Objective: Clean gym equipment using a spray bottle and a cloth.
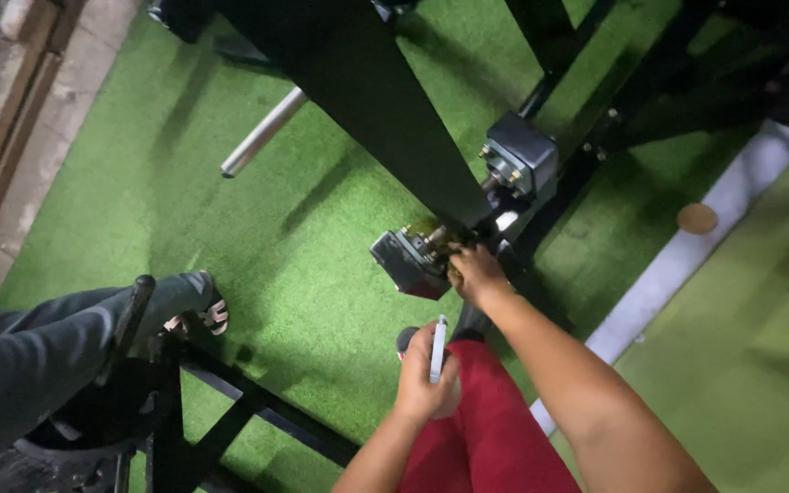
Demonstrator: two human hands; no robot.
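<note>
Right hand (475,272) reaches forward to the grey bearing block (411,261) at the foot of a slanted black steel beam (367,100); fingers bunched on the brass-coloured bolt end (440,239) there, grip itself hidden behind the knuckles. Left hand (424,376) held close over the red-trousered knee (490,411), fingers clamped round a slim white tool (437,349), upright. Second grey block (520,160) sits higher on the frame, just beyond. Green artificial turf (303,301) underneath. Chrome bar (262,133) lies far left. Another person's grey-trousered leg (38,351) and sandalled foot rest on a black frame, well apart.
</note>
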